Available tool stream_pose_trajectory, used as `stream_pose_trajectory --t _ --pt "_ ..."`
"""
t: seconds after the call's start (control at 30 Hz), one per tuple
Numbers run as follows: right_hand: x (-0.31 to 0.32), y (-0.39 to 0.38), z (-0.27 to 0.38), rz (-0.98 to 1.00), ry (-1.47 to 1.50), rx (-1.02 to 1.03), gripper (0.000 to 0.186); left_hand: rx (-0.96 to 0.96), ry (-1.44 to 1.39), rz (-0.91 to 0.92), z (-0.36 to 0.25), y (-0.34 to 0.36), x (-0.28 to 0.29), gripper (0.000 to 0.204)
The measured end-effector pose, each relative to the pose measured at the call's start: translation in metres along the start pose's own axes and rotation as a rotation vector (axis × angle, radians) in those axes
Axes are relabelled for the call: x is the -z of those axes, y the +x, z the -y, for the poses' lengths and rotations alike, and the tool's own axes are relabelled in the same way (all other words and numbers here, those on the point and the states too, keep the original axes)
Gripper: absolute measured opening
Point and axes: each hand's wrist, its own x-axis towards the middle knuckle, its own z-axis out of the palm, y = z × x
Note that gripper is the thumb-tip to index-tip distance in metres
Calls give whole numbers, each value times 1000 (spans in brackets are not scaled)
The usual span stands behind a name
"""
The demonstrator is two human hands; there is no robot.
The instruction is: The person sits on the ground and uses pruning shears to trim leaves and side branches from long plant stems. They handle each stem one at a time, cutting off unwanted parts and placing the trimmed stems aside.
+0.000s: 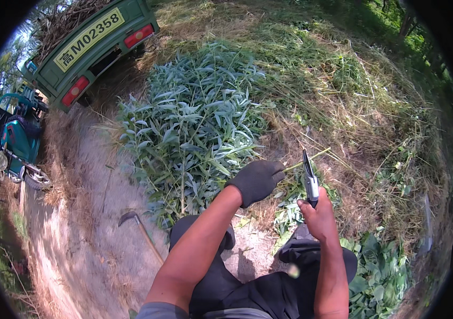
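My left hand [261, 179], in a dark grey glove, is closed around a thin green stem [319, 154] that sticks out to the right past the fingers. My bare right hand [323, 219] grips pruning shears [311, 185] with a white and black body, their dark tip pointing up and away from me. The stem passes close by the blades; whether they touch it I cannot tell. Ahead and to the left lies a large heap of leafy green branches [194, 111]. Below the hands, loose leaves [287, 217] lie on the ground near my shoe.
A sickle [144, 234] with a wooden handle lies on the pale ground to my left. At lower right is a pile of broad green leaves [378, 276]. Dry cut grass [386, 119] covers the right side. A green cargo vehicle [137, 15] and a teal motor tricycle [14, 135] stand far left.
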Motion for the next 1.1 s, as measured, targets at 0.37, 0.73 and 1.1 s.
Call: stream_pose_trajectory --t 0.37,0.73,1.1 --pt "3 0 0 18 84 4 25 -13 -12 -75 0 2 -6 32" --pt "6 -2 -3 -10 8 -36 23 30 -28 -67 -6 3 -6 30" --pt "4 4 -3 -194 139 -18 26 46 -18 -85 -8 7 -8 37"
